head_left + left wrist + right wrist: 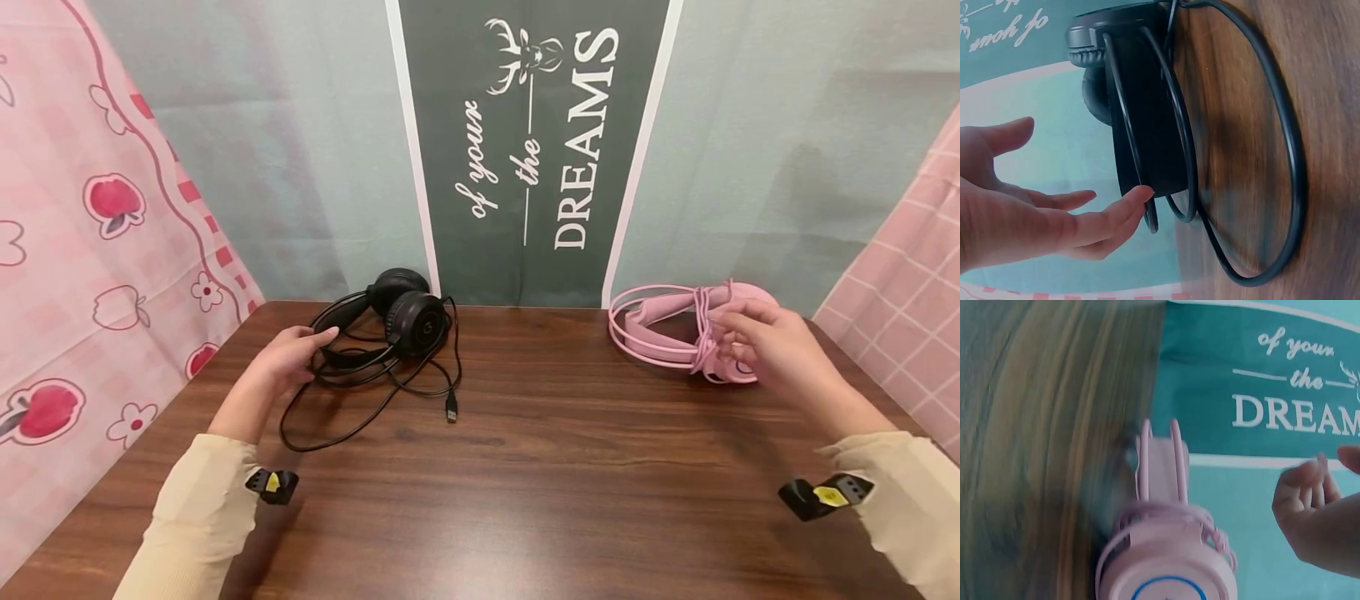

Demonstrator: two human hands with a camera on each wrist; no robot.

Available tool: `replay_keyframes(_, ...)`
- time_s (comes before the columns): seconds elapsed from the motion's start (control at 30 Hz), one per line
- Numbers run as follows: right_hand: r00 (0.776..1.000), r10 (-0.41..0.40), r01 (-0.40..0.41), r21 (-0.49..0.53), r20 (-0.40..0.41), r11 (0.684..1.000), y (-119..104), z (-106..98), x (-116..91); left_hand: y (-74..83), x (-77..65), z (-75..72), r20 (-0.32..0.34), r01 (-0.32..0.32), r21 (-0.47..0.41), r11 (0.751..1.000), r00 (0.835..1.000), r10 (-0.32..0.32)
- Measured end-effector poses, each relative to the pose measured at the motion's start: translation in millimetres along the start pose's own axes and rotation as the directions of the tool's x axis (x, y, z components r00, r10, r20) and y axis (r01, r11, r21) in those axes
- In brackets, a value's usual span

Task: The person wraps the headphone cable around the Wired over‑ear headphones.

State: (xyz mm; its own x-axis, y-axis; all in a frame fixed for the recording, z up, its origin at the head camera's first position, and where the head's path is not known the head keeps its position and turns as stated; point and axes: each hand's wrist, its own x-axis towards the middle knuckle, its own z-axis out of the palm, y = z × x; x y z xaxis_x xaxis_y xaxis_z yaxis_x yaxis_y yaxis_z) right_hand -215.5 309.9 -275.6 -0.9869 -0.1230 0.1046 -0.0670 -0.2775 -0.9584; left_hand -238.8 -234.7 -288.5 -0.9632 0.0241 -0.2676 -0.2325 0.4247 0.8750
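We'd hold the black headset [416, 325], probably light and springy, by its headband [1150, 125]; left hand [283, 360] touching it, fingers loose; right hand [774, 343], well right of it, empty.

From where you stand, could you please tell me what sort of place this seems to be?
Probably a small curtained recording nook: wood-look table, patterned hangings around it, with black headphones and pink headphones set out.

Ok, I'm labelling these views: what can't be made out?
Head: part of the pink headset, hidden by the right hand.
Head: black headset's logo, too small to read clearly.
Right wrist: earcup's lower part, cut by bottom edge.
Right wrist: DREAMS lettering, cut by right edge.
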Motion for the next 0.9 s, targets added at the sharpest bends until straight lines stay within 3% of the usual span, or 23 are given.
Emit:
replay_keyframes(0.17,0.98,0.065,-0.049,-0.089,0.188,0.995,8,12,1,1.9,0.0,0.7,-0.004,0.031,0.039,0.999,1.0,-0.031)
replay_keyframes(0.3,0.954,0.097,-0.043,-0.192,0.283,0.98,14,23,-1,2.5,1.0,0.8,-0.025,0.028,0.025,0.999,0.999,-0.028)
replay_keyframes(0.43,0.93,0.142,-0.041,-0.29,0.339,0.956,17,33,-4,2.5,1.9,-2.0,-0.026,0.029,0.005,1.0,0.999,-0.029)
replay_keyframes(0.67,0.885,0.231,-0.06,-0.393,0.403,0.918,24,38,-4,-1.5,4.4,-10.5,-0.021,0.095,0.036,0.995,0.995,-0.095)
replay_keyframes(0.9,0.853,0.247,-0.022,-0.442,0.459,0.897,33,41,-3,-10.7,7.3,-15.5,0.037,0.113,0.043,0.993,0.993,-0.114)
